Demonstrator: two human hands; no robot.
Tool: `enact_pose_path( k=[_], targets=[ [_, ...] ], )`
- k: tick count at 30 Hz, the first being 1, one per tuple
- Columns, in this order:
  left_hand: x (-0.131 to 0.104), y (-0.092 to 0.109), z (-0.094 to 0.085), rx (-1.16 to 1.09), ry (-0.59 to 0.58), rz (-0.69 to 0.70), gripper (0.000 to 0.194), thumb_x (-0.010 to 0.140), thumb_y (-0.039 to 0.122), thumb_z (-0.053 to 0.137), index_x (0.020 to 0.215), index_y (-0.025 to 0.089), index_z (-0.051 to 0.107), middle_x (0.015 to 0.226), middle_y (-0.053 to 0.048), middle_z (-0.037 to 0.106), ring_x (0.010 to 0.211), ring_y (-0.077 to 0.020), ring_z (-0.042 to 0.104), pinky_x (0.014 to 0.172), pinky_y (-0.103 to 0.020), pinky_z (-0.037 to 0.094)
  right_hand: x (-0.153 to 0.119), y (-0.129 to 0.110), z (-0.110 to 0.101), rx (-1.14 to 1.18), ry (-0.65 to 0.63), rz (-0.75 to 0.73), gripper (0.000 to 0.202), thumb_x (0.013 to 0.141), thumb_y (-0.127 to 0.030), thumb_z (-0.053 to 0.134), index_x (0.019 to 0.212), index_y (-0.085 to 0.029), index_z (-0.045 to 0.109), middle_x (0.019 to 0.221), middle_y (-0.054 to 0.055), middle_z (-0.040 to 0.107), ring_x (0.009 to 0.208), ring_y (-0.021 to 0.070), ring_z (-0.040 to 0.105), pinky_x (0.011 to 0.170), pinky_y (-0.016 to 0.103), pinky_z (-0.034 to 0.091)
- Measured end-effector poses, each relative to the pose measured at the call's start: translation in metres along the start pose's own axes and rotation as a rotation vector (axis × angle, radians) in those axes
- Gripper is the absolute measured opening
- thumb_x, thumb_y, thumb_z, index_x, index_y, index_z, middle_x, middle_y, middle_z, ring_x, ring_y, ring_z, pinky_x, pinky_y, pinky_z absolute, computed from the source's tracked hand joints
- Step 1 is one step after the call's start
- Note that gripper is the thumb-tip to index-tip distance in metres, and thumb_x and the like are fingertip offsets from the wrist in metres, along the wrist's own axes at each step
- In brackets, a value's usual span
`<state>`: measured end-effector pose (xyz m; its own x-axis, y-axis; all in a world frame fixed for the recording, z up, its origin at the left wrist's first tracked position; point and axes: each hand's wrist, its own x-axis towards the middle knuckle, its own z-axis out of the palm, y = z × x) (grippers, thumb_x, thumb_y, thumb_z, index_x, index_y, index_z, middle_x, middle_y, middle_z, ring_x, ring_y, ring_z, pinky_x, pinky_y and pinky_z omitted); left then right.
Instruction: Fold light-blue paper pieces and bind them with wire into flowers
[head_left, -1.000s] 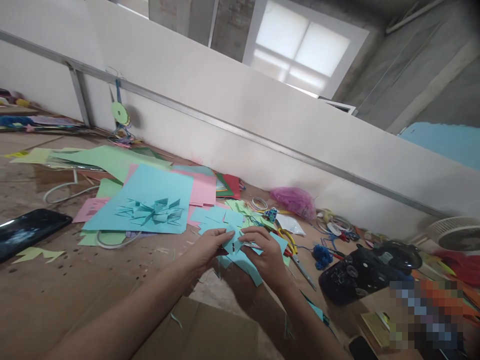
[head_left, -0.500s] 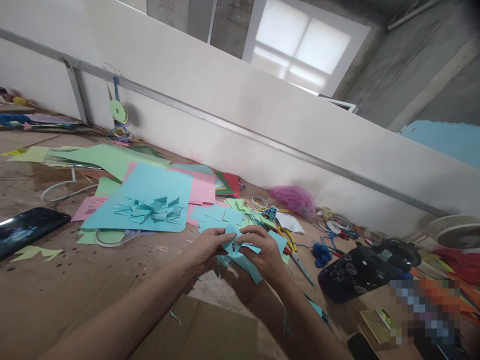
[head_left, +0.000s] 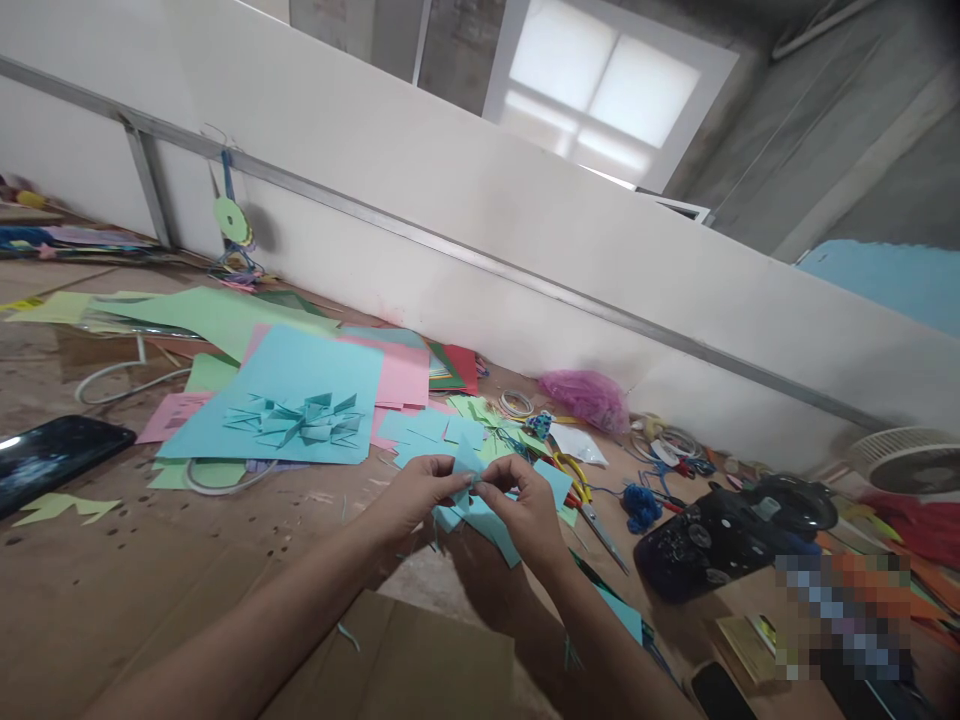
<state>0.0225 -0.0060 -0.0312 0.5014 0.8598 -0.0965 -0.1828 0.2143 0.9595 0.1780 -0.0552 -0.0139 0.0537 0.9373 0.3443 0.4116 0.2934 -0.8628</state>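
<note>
Observed both hands held over the desk [head_left: 187, 600], with fingertips close together; found left hand [head_left: 420, 492] with thumb and fingers closed on a small blue piece [head_left: 469, 462], pointed at its top; found right hand [head_left: 525, 508] with thumb and forefinger pinched at the lower right edge of the same piece; cannot tell of anything further between the fingertips, that spot being too small and partly covered.

Located the blue piece near the middle of the desk, above overlapping blue papers [head_left: 491, 532]; noted green scraps [head_left: 480, 412] just beyond; noted scissors [head_left: 604, 535], with yellow handles, lying to the right of right hand; recorded blue yarn [head_left: 640, 508] beside the scissors, a black bag [head_left: 735, 540] farther right, and a fan [head_left: 911, 460] at the far right.

Found on the left a large blue sheet [head_left: 330, 365], carrying folded shapes [head_left: 307, 420] in a loose cluster; noted pink sheets [head_left: 405, 375] partly under the blue sheet; noted a green sheet [head_left: 214, 318] behind and a phone [head_left: 64, 455] lying flat at the left edge; recorded a pink plastic bag [head_left: 585, 398] against the white wall [head_left: 480, 230]; noted a green disc [head_left: 231, 218] hanging from the wall's metal rail [head_left: 360, 208].
</note>
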Motion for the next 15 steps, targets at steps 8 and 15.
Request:
enact_pose_path(
  k=[8,15],
  targets=[
    [0.0,0.003,0.0,0.115,-0.046,0.026,0.034,0.068,0.052,0.069,0.069,0.017,0.067,0.065,-0.001,0.061,0.062,-0.0149,0.052,0.058,-0.024,0.04,0.0,-0.002,0.0,0.04,0.01,0.087,0.012,0.074,-0.022,0.068,0.07,-0.02,0.057,0.063,-0.004,0.056,0.058,0.0124,0.047,0.055,0.024,0.037],
    [-0.002,0.006,0.005,0.016,0.03,0.023,0.034,0.061,0.046,0.077,0.068,0.015,0.066,0.065,-0.003,0.065,0.061,-0.0152,0.054,0.059,-0.026,0.04,0.007,0.012,-0.008,0.25,-0.035,0.123,0.019,0.073,-0.029,0.071,0.085,-0.02,0.06,0.072,-0.003,0.058,0.061,0.0124,0.052,0.058,0.024,0.042]
  ],
)
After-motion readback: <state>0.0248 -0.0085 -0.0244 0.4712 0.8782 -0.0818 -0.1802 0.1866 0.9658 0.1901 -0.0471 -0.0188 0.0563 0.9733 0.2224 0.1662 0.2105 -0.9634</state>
